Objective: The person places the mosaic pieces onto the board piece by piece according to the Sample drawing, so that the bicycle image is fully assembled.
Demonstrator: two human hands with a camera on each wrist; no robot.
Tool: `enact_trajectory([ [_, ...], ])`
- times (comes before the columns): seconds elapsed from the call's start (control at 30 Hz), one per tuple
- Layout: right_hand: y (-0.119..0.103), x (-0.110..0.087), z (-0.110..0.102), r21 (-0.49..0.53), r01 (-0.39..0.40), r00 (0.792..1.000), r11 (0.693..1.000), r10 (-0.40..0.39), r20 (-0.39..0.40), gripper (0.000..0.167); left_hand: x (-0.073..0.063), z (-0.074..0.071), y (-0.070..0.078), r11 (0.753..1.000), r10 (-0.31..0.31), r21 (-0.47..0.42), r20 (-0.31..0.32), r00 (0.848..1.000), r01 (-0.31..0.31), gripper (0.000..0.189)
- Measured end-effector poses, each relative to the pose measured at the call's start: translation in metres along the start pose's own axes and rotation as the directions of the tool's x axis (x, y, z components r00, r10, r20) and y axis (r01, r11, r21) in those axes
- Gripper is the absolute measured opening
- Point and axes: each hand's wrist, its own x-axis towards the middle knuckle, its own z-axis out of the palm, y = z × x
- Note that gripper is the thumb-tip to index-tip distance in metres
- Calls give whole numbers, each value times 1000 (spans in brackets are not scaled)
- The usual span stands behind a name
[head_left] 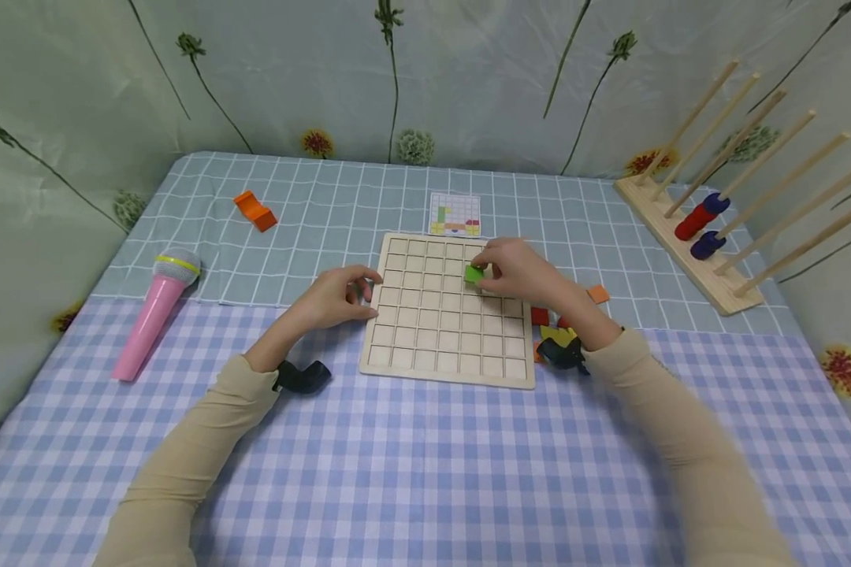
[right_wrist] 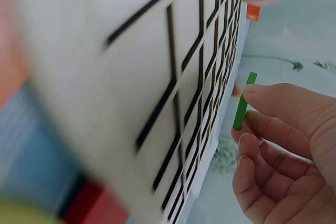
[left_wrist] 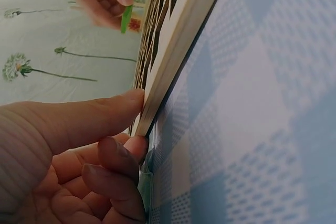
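A wooden grid board [head_left: 449, 366] lies flat on the table. My left hand [head_left: 332, 298] is at its left edge, thumb and index fingertip touching the rim some way apart; the left wrist view shows the thumb [left_wrist: 105, 116] against the board's side. Over the upper right of the grid, my right hand [head_left: 519, 272] pinches a thin green tile [head_left: 473, 274] between thumb and fingers. In the right wrist view the green tile [right_wrist: 245, 101] is held on edge, apart from the board. Behind the board lies a pattern card [head_left: 455, 213] with a coloured grid.
Red, yellow and orange pieces [head_left: 557, 335] lie right of the board, partly under my right forearm. A pink toy microphone [head_left: 157, 311] and an orange piece [head_left: 255, 211] are at left. A peg stand [head_left: 691, 244] with red and blue beads stands at right.
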Motion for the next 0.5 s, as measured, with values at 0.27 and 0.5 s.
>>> enact_trajectory([
  [0.27, -13, 18, 10, 24, 100, 995, 995, -100, -2, 23, -1, 1, 2, 1000, 2, -8, 2, 1000, -2, 46],
  [0.5, -20, 34, 18, 57, 105, 994, 993, -106, 14, 22, -1, 0, 2, 1000, 6, -5, -1, 1000, -6, 45],
])
